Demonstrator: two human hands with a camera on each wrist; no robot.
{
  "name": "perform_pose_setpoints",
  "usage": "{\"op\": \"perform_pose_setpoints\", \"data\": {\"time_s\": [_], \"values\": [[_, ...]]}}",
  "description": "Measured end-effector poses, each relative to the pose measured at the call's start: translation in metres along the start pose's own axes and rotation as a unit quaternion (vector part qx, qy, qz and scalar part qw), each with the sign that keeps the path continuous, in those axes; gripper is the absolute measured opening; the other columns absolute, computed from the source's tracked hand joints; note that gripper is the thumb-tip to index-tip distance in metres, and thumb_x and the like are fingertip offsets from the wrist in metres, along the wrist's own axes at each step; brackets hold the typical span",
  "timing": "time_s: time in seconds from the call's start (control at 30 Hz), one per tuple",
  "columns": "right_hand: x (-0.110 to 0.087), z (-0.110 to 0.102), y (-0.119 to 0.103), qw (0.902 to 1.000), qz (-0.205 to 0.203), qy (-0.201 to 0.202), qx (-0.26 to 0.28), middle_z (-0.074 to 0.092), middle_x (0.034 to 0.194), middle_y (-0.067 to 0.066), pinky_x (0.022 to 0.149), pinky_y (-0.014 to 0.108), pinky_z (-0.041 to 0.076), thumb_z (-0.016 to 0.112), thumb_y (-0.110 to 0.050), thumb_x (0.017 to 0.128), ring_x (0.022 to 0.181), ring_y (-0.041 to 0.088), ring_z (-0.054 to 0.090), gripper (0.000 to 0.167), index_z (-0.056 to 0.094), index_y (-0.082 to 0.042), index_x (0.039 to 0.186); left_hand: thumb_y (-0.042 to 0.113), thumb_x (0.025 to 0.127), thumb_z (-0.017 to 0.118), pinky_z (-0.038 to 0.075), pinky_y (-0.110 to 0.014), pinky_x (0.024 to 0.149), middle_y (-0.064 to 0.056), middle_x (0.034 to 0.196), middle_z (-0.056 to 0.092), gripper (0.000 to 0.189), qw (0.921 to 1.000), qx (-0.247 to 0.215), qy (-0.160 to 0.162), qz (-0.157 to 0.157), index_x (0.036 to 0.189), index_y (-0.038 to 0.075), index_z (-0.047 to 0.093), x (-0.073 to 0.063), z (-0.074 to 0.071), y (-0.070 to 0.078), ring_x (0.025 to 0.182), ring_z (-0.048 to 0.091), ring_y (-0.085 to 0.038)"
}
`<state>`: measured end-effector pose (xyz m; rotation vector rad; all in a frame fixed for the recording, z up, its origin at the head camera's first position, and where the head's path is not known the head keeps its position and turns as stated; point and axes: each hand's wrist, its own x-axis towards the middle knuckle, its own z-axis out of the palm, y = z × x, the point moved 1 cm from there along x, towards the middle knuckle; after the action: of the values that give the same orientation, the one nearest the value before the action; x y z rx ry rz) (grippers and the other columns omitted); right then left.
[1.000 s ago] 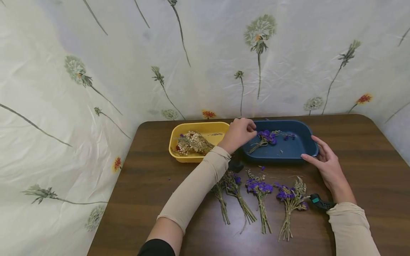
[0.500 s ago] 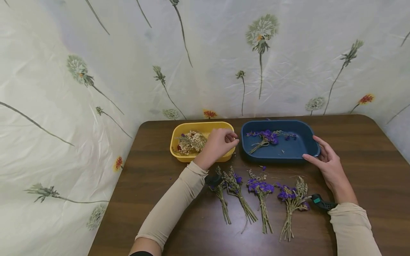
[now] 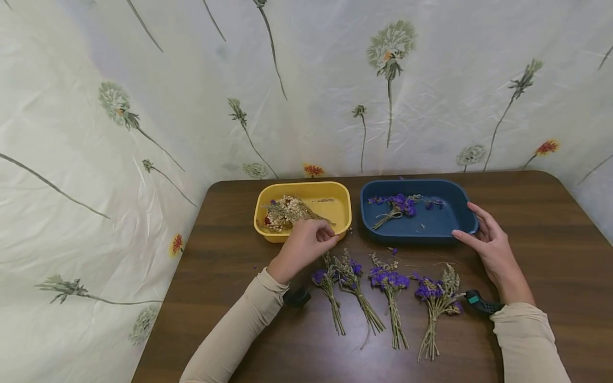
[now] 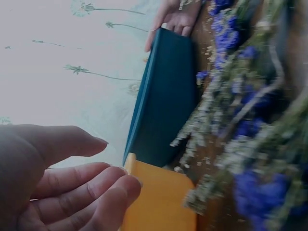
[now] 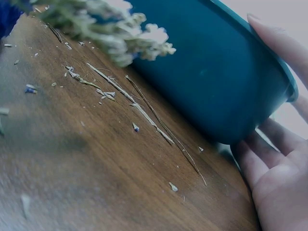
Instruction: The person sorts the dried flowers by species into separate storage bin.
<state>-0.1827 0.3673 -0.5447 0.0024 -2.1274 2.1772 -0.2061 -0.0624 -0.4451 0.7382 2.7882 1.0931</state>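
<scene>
My left hand (image 3: 303,244) hovers at the front right of the yellow tray (image 3: 341,207), fingers loosely bent. The left wrist view shows a gap between thumb and fingers, with nothing held. At the right end of the blue tray (image 3: 438,222), my right hand (image 3: 490,247) holds the corner, its thumb (image 3: 464,238) toward the front. A tied bunch of purple dried flowers (image 3: 401,206) lies inside that tray. The yellow tray contains a dried bouquet (image 3: 289,210) with pale and red blooms, partly behind my left hand.
Several tied purple bunches, including one dried bunch (image 3: 391,290), lie in a row before the trays. Loose stems (image 5: 149,115) and crumbs are scattered on the brown table (image 3: 541,223). A patterned curtain (image 3: 311,96) hangs behind its far edge.
My left hand has moved from the blue tray's left end across the yellow tray, leftward and nearer to me. My right hand stays on the blue tray.
</scene>
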Motion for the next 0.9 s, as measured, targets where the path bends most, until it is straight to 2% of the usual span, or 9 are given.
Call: {"op": "perform_pose_setpoints", "data": {"time_s": [0.2,0.37,0.43,0.53,0.67,0.8,0.9], "values": [[0.000,0.000,0.000,0.9999,-0.007,0.000,0.007,0.024,0.173,-0.001,0.095,0.002,0.043,0.065,0.004,0.098,0.145,0.002,0.041,0.078,0.032,-0.021,0.164,0.027,0.094,0.077,0.053,-0.020,0.064,0.003,0.076,0.071,0.015,0.9997,-0.004,-0.011,-0.023,0.090,0.012,0.074,-0.021,0.005,-0.010,0.066,0.062,-0.004],[0.000,0.001,-0.001,1.0000,-0.007,0.000,0.006,0.023,0.173,-0.002,0.095,0.002,0.042,0.065,0.003,0.098,0.150,0.004,0.036,0.078,0.032,-0.020,0.164,0.035,0.091,0.080,0.048,-0.022,0.060,0.006,0.070,0.065,0.026,0.9988,0.008,-0.019,-0.045,0.094,0.011,0.071,-0.037,0.007,-0.016,0.060,0.057,-0.005],[0.001,0.001,-0.001,1.0000,-0.004,0.000,0.003,0.022,0.173,-0.003,0.094,0.002,0.041,0.065,0.003,0.098,0.154,0.006,0.031,0.078,0.031,-0.021,0.164,0.040,0.090,0.080,0.045,-0.023,0.060,0.007,0.067,0.062,0.029,0.9979,0.023,-0.019,-0.057,0.088,0.013,0.069,-0.043,0.008,-0.019,0.058,0.054,-0.006],[0.002,0.001,-0.001,1.0000,0.001,0.000,-0.001,0.021,0.174,-0.003,0.094,0.002,0.041,0.065,0.002,0.099,0.156,0.008,0.027,0.078,0.031,-0.022,0.164,0.048,0.089,0.079,0.039,-0.023,0.056,0.011,0.057,0.053,0.040,0.9963,0.046,-0.025,-0.068,0.069,0.018,0.063,-0.051,0.011,-0.023,0.052,0.048,-0.006],[0.002,0.003,-0.002,1.0000,0.000,-0.001,-0.001,0.022,0.173,-0.002,0.094,0.002,0.041,0.065,0.002,0.098,0.155,0.006,0.030,0.078,0.031,-0.022,0.164,0.060,0.086,0.077,0.035,-0.023,0.047,0.013,0.042,0.044,0.060,0.9919,0.056,-0.070,-0.090,0.047,0.021,0.053,-0.061,0.019,-0.025,0.041,0.045,-0.006],[0.001,0.002,-0.001,0.9999,-0.010,0.000,0.011,0.025,0.172,-0.001,0.095,0.002,0.043,0.065,0.004,0.098,0.148,0.002,0.038,0.077,0.032,-0.020,0.163,0.069,0.080,0.077,0.042,-0.027,0.046,0.009,0.037,0.050,0.065,0.9835,0.065,-0.121,-0.118,0.043,0.020,0.055,-0.065,0.026,-0.024,0.037,0.054,-0.009],[0.000,0.001,0.000,0.9998,-0.013,0.000,0.015,0.026,0.172,-0.001,0.095,0.002,0.044,0.064,0.006,0.098,0.147,0.001,0.039,0.077,0.032,-0.020,0.163,0.069,0.077,0.080,0.043,-0.027,0.046,0.008,0.038,0.053,0.063,0.9799,0.074,-0.138,-0.123,0.044,0.020,0.059,-0.065,0.028,-0.023,0.038,0.056,-0.011]]}}
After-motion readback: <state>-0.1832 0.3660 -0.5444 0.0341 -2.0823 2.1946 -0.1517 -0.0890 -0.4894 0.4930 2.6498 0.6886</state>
